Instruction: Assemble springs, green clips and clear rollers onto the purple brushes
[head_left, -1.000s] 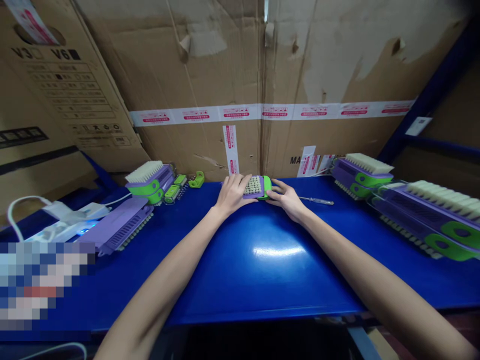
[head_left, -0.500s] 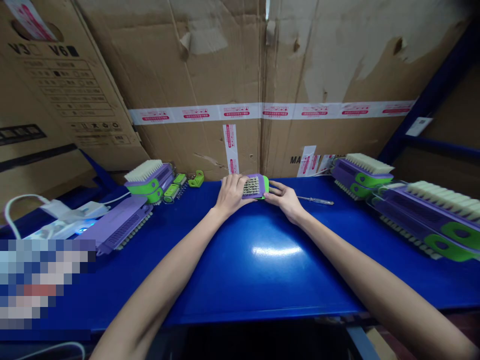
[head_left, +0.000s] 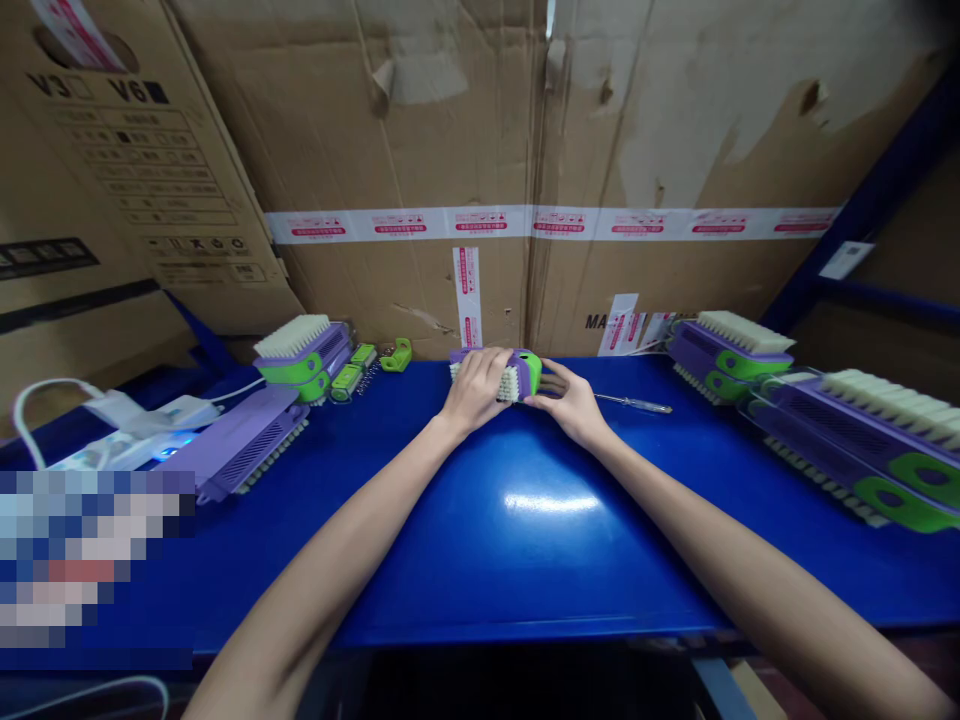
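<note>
At the back middle of the blue table is a purple brush point(head_left: 528, 384) with cream bristles and a green end cap point(head_left: 534, 370). My left hand point(head_left: 480, 385) is wrapped over its bristled body, covering much of it. The thumb and fingers of my right hand point(head_left: 568, 402) close on the green end from the right. A screwdriver point(head_left: 637, 404) lies just beyond my right hand, its tip end partly hidden.
Stacked purple-and-green brushes point(head_left: 727, 355) stand at the right, larger ones point(head_left: 847, 430) nearer me. More brushes point(head_left: 300, 358) and small green parts point(head_left: 397, 355) lie at the left, near a power strip point(head_left: 127, 435). A cardboard wall point(head_left: 420, 280) closes off the back.
The brush has been turned in my hands: its bristles now face more toward me, and the green end shows more fully. My left hand has shifted slightly right along with the view.
</note>
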